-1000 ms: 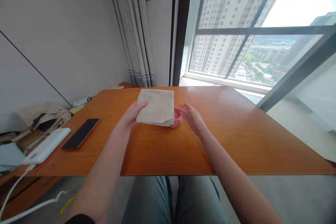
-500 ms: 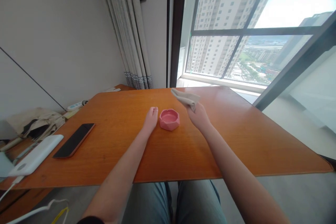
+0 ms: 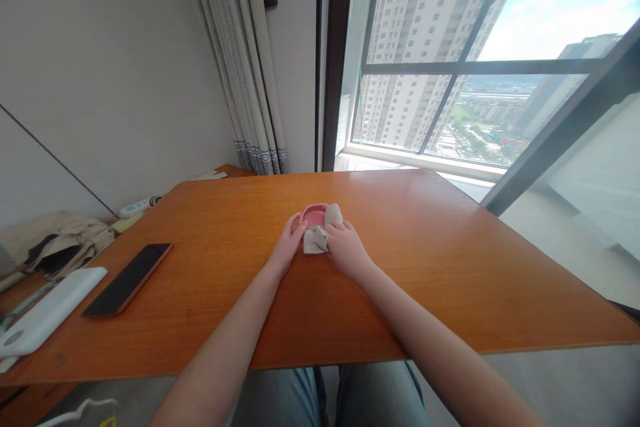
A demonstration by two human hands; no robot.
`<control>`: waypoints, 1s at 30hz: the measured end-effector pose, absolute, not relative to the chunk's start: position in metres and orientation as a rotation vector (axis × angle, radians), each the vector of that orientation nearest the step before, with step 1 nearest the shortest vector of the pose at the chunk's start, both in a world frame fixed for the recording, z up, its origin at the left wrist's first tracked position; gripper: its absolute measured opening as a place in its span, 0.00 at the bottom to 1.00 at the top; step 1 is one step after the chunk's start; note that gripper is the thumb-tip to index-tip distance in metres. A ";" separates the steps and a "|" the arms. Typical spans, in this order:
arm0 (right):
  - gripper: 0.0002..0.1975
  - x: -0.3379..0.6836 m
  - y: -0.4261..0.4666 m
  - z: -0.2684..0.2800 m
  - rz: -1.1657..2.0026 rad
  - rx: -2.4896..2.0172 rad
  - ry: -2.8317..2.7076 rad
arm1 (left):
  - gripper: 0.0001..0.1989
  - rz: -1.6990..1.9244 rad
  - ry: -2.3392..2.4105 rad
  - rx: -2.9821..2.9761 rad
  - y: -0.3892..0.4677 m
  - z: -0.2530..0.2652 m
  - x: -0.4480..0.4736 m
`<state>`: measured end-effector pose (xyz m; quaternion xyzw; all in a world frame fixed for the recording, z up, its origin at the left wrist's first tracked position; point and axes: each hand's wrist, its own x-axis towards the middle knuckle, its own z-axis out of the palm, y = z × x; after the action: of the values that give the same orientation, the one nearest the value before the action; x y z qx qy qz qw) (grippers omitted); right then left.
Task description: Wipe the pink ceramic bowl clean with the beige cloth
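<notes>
A pink faceted ashtray (image 3: 313, 215) sits on the wooden table in front of me. My left hand (image 3: 288, 243) grips its left side, fingers curved round the rim. In my right hand (image 3: 346, 248) is a greyish-beige cloth (image 3: 316, 241), pressed against the ashtray's right and near sides. One fold of the cloth stands up over the right rim, and another part hangs across the near wall. Cloth and fingers hide much of the ashtray's right half.
On the left of the wooden table (image 3: 225, 320) lie a dark phone (image 3: 129, 280) and a white power bank (image 3: 55, 310). Behind them are a crumpled beige fabric bag (image 3: 70, 237) and a power strip (image 3: 135, 207). A window stands beyond the far right edge.
My right hand has brought the cloth down and left onto the ashtray. My left hand has gone from a loose fist beside the ashtray to holding its side.
</notes>
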<state>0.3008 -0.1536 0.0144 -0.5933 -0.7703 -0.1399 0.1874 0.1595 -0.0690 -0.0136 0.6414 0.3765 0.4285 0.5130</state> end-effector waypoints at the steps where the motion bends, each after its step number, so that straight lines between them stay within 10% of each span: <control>1: 0.05 0.297 -0.153 0.015 -0.448 -1.650 -2.134 | 0.27 1.061 0.865 1.423 -0.072 -0.012 0.163; 30: 0.12 0.307 -0.154 0.015 -0.542 -1.312 -2.303 | 0.35 1.089 0.944 1.560 -0.070 0.002 0.148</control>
<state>0.3066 -0.1541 0.0148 -0.4735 -0.8311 -0.1955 0.2165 0.1482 -0.0703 0.0017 0.6415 0.3880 0.4479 0.4871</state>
